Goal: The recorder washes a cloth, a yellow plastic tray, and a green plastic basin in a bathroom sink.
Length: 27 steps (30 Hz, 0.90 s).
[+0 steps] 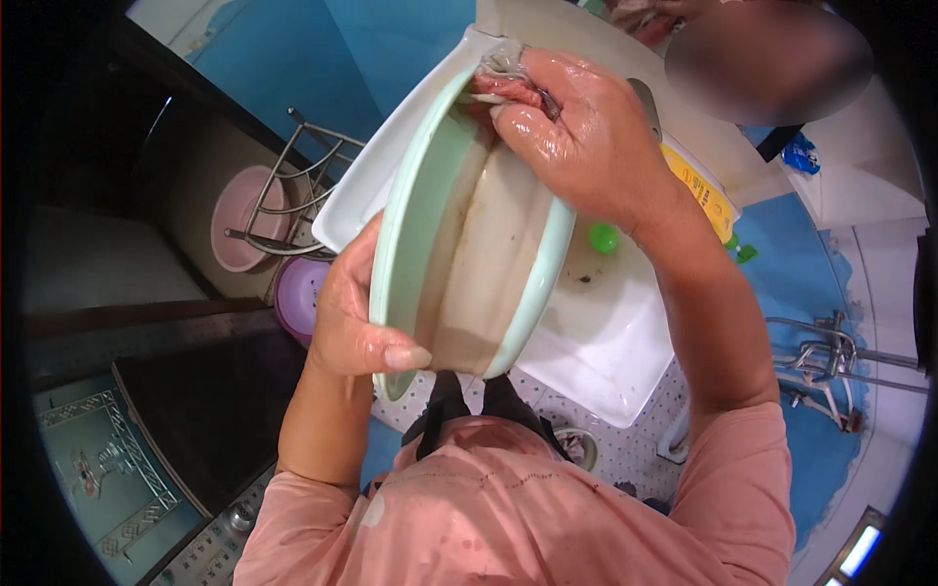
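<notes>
A pale green basin (pixel 508 264) is tipped up on its side over the white sink (pixel 611 371), its hollow facing me. Brownish stains run along the inside. My left hand (pixel 354 317) grips the rim at the lower left, thumb inside and fingers behind the wall. At the far rim, my right hand (pixel 591 137) pinches a wet, crumpled cloth (pixel 510 90), reddish and greyish white, against the basin. Both hands look wet. Part of the sink is hidden behind the basin.
In the sink lies a round green piece (pixel 604 237) near the drain. A yellow bottle (pixel 702 190) rests along its right edge. Left are a metal rack (pixel 293 181), a pink basin (pixel 227 220) and a purple basin (pixel 296 298). Metal taps (pixel 829 356) stick out at right.
</notes>
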### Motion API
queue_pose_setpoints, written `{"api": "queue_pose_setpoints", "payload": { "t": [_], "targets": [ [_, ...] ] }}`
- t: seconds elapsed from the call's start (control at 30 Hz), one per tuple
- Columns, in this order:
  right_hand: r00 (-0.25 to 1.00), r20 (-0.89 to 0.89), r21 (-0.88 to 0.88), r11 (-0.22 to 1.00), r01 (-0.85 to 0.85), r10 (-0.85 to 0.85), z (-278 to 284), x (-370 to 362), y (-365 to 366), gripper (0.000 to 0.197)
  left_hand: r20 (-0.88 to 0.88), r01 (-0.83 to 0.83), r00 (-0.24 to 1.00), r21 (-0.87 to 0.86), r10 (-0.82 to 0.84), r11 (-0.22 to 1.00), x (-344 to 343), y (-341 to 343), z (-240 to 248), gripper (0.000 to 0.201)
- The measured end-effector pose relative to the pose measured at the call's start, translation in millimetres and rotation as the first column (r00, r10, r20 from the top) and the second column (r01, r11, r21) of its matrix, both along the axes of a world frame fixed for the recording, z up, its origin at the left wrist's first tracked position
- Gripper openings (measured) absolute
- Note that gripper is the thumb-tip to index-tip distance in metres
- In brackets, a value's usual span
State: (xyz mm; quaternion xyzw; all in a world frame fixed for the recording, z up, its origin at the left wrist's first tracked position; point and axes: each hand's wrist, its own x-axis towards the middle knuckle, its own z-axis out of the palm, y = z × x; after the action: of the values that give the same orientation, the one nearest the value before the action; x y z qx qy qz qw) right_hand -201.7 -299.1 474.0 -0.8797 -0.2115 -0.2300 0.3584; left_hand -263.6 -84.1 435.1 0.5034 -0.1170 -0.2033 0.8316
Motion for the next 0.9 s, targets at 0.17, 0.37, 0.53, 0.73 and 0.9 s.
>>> {"api": "queue_pose_setpoints", "payload": {
  "t": [0.17, 0.37, 0.53, 0.73, 0.9],
  "targets": [
    [0.944, 0.322, -0.093, 0.995, -0.042, 0.07, 0.2, -24.1, 10.0, 0.016, 0.009, 0.011, 1.0, -0.047, -0.01, 0.999, 4.3, -14.0, -1.3, 0.117],
    [0.919, 0.392, -0.207, 0.977, 0.054, 0.032, -4.9, -58.3, 11.3, 0.027, -0.014, 0.039, 0.999, -0.081, -0.04, 0.996, 4.3, -34.1, 6.4, 0.121],
    [0.911, 0.41, -0.185, 0.982, 0.026, 0.053, -19.7, -76.8, 21.8, 0.019, 0.091, -0.008, 0.996, -0.087, 0.016, 0.996, 14.3, -53.0, 16.7, 0.115],
    [0.927, 0.366, -0.149, 0.988, -0.03, 0.083, -53.0, -100.7, 22.1, 0.015, 0.039, -0.184, 0.981, -0.115, 0.19, 0.976, 24.8, -39.3, -21.4, 0.084],
    [0.962, 0.255, -0.297, 0.955, -0.02, 0.099, -123.6, -109.1, 14.3, 0.009, 0.17, -0.38, 0.897, -0.178, 0.409, 0.908, 31.6, -16.7, -11.4, 0.053]
  ]
}}
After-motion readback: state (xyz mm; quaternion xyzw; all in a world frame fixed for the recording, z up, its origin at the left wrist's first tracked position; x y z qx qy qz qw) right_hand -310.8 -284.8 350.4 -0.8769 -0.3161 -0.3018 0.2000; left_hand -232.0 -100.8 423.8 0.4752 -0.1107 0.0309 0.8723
